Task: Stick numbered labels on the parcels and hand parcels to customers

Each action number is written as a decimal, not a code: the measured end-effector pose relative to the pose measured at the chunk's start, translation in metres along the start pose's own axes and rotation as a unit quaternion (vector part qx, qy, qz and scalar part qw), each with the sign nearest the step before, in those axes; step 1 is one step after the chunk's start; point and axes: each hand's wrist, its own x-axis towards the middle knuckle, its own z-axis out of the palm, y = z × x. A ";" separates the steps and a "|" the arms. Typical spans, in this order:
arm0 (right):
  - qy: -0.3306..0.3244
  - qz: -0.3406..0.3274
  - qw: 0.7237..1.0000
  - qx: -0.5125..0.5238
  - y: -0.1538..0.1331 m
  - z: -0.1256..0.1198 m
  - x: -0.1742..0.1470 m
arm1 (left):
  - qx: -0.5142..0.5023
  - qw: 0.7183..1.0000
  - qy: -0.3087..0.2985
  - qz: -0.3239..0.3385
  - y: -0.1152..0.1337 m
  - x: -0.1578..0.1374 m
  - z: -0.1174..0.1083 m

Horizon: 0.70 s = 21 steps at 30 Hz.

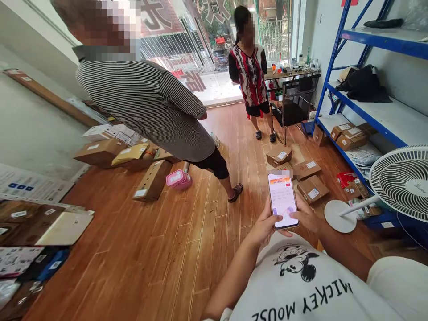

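A smartphone (pixel 282 200) with a lit screen is held upright in front of my white shirt, gripped from both sides. My left hand (pixel 266 223) wraps round its left edge, the thumb lying on the lower screen. On the other edge my right hand (pixel 306 214) is closed round the phone, its thumb over the lower right of the screen. The screen shows a coloured banner at the top and pale content below; its text is too small to read. Just beyond the phone, cardboard parcels (pixel 313 189) lie on the wooden floor.
One person in a striped shirt (pixel 143 107) stands at the left; another in a patterned top (pixel 249 73) stands near the glass front. A white fan (pixel 340 216) and blue shelving (pixel 371 113) are at the right. Boxes (pixel 154 180) and a pink container (pixel 179 179) sit on the left floor.
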 end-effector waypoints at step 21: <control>0.090 0.001 0.996 0.016 0.006 0.013 0.000 | -0.022 1.000 -0.006 0.007 -0.010 0.001 -0.004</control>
